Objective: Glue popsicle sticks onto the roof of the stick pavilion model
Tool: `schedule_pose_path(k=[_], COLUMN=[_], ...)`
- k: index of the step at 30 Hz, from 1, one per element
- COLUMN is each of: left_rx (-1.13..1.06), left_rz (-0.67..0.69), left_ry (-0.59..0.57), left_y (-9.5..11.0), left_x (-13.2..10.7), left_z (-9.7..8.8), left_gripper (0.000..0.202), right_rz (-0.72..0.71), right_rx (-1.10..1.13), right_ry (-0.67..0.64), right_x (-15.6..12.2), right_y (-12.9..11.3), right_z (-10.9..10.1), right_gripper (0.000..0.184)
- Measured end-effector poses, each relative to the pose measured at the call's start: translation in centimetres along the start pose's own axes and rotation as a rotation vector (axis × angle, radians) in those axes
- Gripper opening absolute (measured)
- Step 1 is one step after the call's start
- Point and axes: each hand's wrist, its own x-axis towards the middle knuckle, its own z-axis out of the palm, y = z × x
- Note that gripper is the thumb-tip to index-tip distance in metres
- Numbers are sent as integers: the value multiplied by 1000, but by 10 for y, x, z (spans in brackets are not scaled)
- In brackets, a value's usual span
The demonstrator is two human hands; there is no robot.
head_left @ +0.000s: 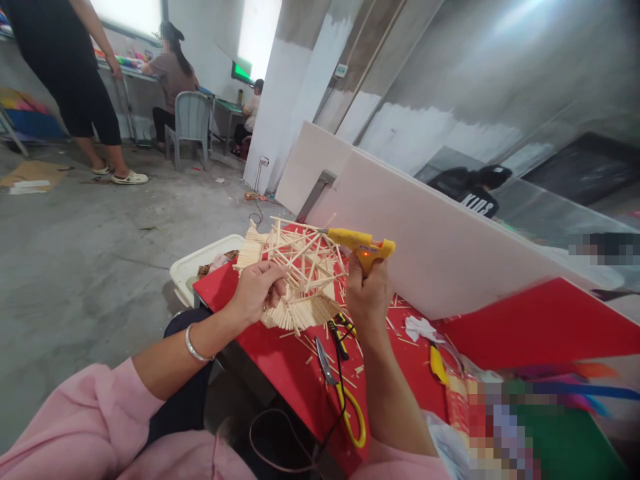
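Note:
My left hand [257,288] is closed around the near edge of a model built from thin wooden sticks [295,273], holding it tilted above the red table [280,363]. My right hand [369,295] grips a yellow glue gun [361,245] by its handle. The gun's nozzle points left and touches the top of the stick model. An orange light glows on the gun's body. Its black cord runs down over the table edge.
Yellow-handled scissors [345,393], a yellow-and-black tool [343,333], crumpled white paper [420,328] and loose sticks lie on the table. A white board [440,247] leans behind it. A white bin [197,267] stands at the left. People sit and stand at far tables.

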Motion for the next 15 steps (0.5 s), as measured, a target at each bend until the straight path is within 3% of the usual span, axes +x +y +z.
schedule_pose_path(k=[15], left_rx=[-2], left_rz=[65], left_ry=[20], left_y=[-3], left_x=[1], left_z=[1], left_gripper=[26], right_rz=[35], right_rx=[20], right_ry=[0], right_x=[-2], right_y=[3], right_z=[-1], right_gripper=[40])
